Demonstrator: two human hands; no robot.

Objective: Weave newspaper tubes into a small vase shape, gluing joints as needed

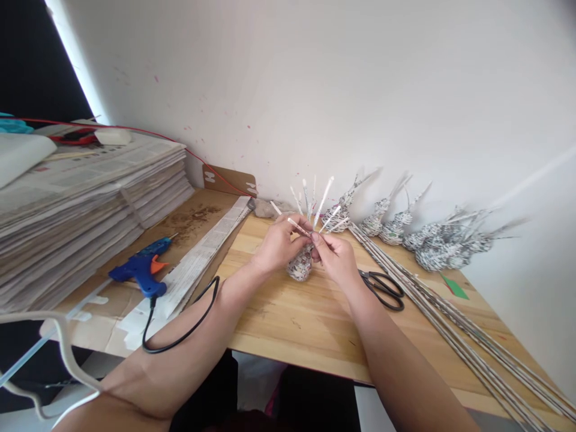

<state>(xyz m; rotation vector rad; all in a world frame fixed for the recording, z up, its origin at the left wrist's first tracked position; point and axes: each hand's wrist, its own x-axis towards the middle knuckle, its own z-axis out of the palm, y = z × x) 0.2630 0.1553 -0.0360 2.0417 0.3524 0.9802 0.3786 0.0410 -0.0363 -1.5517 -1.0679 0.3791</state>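
Observation:
Between my two hands is a small woven piece of rolled newspaper (pixel 300 267), its rounded body resting low near the wooden board. Several thin paper tubes (pixel 324 198) fan upward from its top. My left hand (pixel 281 240) is closed around the upper part, with one tube by its thumb. My right hand (pixel 333 255) pinches at the tubes on the other side, thumb and fingertips together. The fingers hide the neck of the piece. Black-handled scissors (pixel 384 288) lie on the board just right of my right wrist.
Several similar woven pieces (pixel 392 228) stand along the wall. Long paper tubes (pixel 450 324) run down the board's right side. At left are a blue glue gun (pixel 143 267) with its black cord, flat newspaper strips (pixel 198 258) and a tall newspaper stack (pixel 90 204).

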